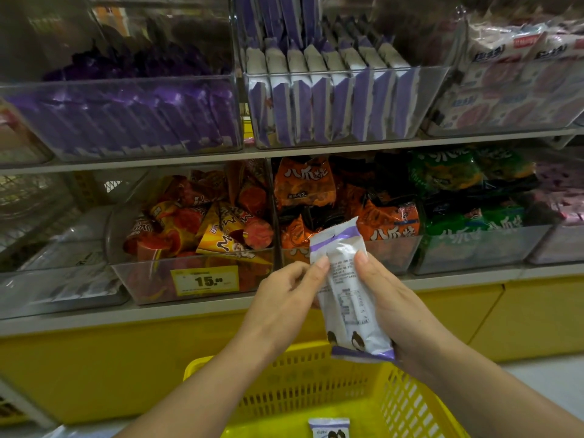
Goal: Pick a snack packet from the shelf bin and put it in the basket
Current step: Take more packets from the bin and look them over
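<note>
Both hands, left and right, are closing their grip on a white-and-purple foil snack packet, its long axis standing nearly upright. The yellow plastic basket is lying directly below the grip, equally near both hands.

Head-worn, forward-down, close to shelf

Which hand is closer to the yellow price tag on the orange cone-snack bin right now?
Left. The left hand is just right of the price tag, its fingers on the white and purple packet. The right hand grips the packet's far side, farther off.
</note>
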The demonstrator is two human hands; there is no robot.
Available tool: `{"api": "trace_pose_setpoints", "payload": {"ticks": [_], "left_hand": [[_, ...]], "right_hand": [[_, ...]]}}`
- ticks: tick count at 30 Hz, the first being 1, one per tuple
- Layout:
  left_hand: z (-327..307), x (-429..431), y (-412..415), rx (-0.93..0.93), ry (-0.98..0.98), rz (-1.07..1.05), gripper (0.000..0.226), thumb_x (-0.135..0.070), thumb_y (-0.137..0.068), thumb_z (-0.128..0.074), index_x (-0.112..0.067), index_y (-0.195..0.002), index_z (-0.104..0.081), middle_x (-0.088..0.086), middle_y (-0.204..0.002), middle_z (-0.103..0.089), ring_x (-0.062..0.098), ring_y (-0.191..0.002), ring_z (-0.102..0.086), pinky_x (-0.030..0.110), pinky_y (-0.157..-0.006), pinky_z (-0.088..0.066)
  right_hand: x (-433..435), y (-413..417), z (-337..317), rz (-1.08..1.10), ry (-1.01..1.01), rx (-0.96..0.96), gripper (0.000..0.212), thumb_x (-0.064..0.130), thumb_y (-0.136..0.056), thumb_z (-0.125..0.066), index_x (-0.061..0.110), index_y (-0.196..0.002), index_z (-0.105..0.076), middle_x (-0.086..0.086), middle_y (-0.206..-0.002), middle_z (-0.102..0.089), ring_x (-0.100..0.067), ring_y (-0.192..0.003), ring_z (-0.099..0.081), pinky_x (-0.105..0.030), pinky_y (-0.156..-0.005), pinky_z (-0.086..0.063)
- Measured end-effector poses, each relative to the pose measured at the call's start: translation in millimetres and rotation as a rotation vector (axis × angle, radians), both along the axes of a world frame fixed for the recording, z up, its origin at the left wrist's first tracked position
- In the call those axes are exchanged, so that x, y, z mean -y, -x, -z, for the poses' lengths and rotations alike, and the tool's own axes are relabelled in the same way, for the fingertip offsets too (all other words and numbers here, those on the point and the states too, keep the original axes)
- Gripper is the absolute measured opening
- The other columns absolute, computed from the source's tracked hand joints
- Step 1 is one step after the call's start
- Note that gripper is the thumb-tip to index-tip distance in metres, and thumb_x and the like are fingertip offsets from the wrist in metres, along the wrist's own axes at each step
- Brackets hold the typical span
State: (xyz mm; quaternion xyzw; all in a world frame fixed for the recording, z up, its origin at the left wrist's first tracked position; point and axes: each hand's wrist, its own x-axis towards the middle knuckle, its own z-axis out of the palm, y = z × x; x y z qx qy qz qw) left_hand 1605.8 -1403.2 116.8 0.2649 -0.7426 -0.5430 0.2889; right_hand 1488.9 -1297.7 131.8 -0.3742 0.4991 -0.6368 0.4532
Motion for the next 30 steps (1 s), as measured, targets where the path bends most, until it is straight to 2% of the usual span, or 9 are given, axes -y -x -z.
{"api": "trace_pose_setpoints", "payload": {"ticks": [3, 6, 10, 12, 15, 18, 24, 27, 30], "left_hand": [[-3, -1, 1, 0.035, -0.155, 0.136, 0.036, -0.049, -0.087, -0.061, -0.032, -0.119, -0.059, -0.002, -0.111, -0.069, 0.015, -0.093, -0.071, 0.034, -0.074, -0.059], [-1, -7, 3, 0.024, -0.199, 0.241, 0.068, -0.032, -0.079, -0.071, -0.042, -0.138, -0.040, 0.003, -0.121, -0.065, 0.014, -0.104, -0.068, 0.032, -0.082, -0.057], [-6, -11, 3, -0.059, -0.138, 0.136, 0.078, -0.015, -0.084, -0.073, -0.031, -0.147, -0.031, 0.006, -0.117, -0.067, 0.016, -0.103, -0.068, 0.032, -0.086, -0.056], [-13, -10, 2, -0.080, -0.106, 0.051, 0.077, -0.014, -0.085, -0.072, -0.029, -0.147, -0.030, 0.002, -0.113, -0.068, 0.012, -0.098, -0.069, 0.026, -0.079, -0.057], [-36, -7, 0, -0.144, 0.013, -0.025, 0.072, -0.021, -0.083, -0.075, -0.036, -0.141, -0.036, -0.004, -0.103, -0.069, 0.006, -0.088, -0.070, 0.026, -0.073, -0.058], [-72, -13, 4, -0.222, 0.117, -0.031, 0.066, -0.026, -0.084, -0.074, -0.038, -0.139, -0.038, -0.008, -0.107, -0.065, 0.005, -0.091, -0.068, 0.023, -0.069, -0.057], [-162, -28, 24, -0.329, 0.334, -0.043, 0.064, -0.029, -0.089, -0.067, -0.041, -0.142, -0.033, -0.026, -0.119, -0.053, -0.016, -0.103, -0.055, 0.009, -0.076, -0.051], [-199, -33, 43, -0.341, 0.406, 0.054, 0.070, -0.041, -0.085, -0.063, -0.038, -0.146, -0.030, -0.011, -0.144, -0.046, 0.005, -0.126, -0.050, 0.030, -0.098, -0.051], [-225, -28, 67, -0.366, 0.402, 0.185, 0.077, -0.048, -0.079, -0.061, -0.037, -0.148, -0.029, -0.010, -0.144, -0.047, 0.008, -0.132, -0.046, 0.038, -0.104, -0.046]], "right_hand": [[3, 10, -1, 0.100, -0.055, 0.213, 0.048, 0.053, -0.087, -0.046, 0.020, -0.117, -0.063, -0.013, -0.102, -0.074, -0.029, -0.091, -0.073, -0.038, -0.061, -0.060], [3, 18, -7, 0.246, -0.092, 0.259, 0.043, 0.048, -0.097, -0.042, 0.015, -0.107, -0.067, -0.013, -0.093, -0.076, -0.028, -0.080, -0.074, -0.035, -0.051, -0.057], [3, 22, -11, 0.335, -0.034, -0.202, 0.035, 0.031, -0.101, -0.045, 0.019, -0.132, -0.054, 0.001, -0.114, -0.070, -0.014, -0.089, -0.071, -0.026, -0.062, -0.056], [-2, 24, -17, 0.399, 0.010, -0.487, 0.059, 0.021, -0.095, -0.059, 0.025, -0.148, -0.031, 0.007, -0.134, -0.054, -0.002, -0.104, -0.062, -0.023, -0.075, -0.056], [-13, 23, -39, 0.294, 0.084, -1.029, 0.073, 0.040, -0.082, -0.070, 0.033, -0.144, -0.033, 0.005, -0.149, -0.038, -0.010, -0.137, -0.033, -0.039, -0.111, -0.036], [-20, 21, -72, 0.269, 0.097, -1.402, 0.079, 0.057, -0.076, -0.067, 0.035, -0.145, -0.035, 0.009, -0.152, -0.030, -0.003, -0.137, -0.015, -0.031, -0.113, -0.019], [-26, 29, -159, 0.359, 0.275, -1.537, 0.091, 0.050, -0.077, -0.069, 0.034, -0.151, -0.018, 0.004, -0.154, -0.031, -0.013, -0.139, -0.027, -0.028, -0.110, -0.027], [-25, 43, -189, 0.413, 0.335, -1.557, 0.085, 0.033, -0.086, -0.067, 0.047, -0.147, -0.011, 0.001, -0.159, -0.020, -0.014, -0.140, -0.024, -0.032, -0.107, -0.032], [-21, 66, -215, 0.478, 0.374, -1.602, 0.074, 0.020, -0.089, -0.063, 0.039, -0.148, -0.023, 0.003, -0.158, -0.022, -0.014, -0.132, -0.039, -0.029, -0.096, -0.043]]}}
